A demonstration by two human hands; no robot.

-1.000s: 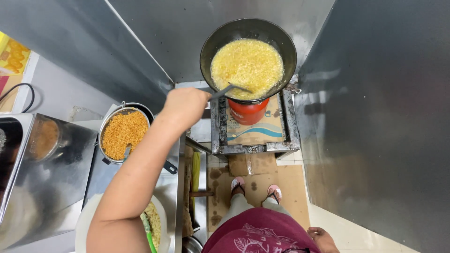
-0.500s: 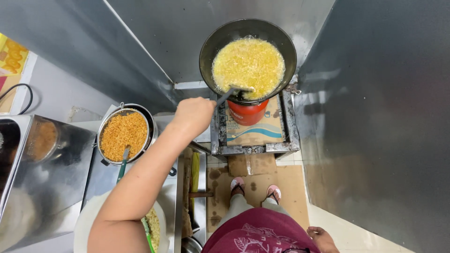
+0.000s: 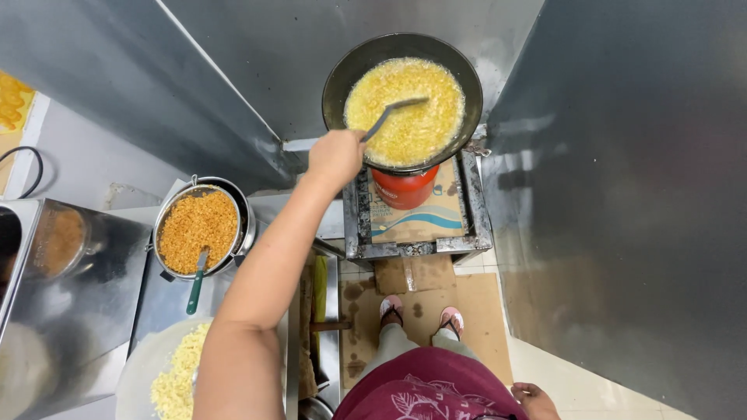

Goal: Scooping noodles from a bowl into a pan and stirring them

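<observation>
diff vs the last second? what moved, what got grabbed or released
The left hand kept its grip on the ladle and pushed it further in: its head went from the near rim of the wok to about the middle of the yellow frying food. Nothing grabbed or released. The right hand stayed low at the hip; the pot of orange crumbs with its green-handled spoon stayed put.

Left arm: stretched forward, bare.
Left hand [image 3: 336, 157]: fist closed around a handle.
Right hand [image 3: 534, 398]: low by the hip, loosely curled.
</observation>
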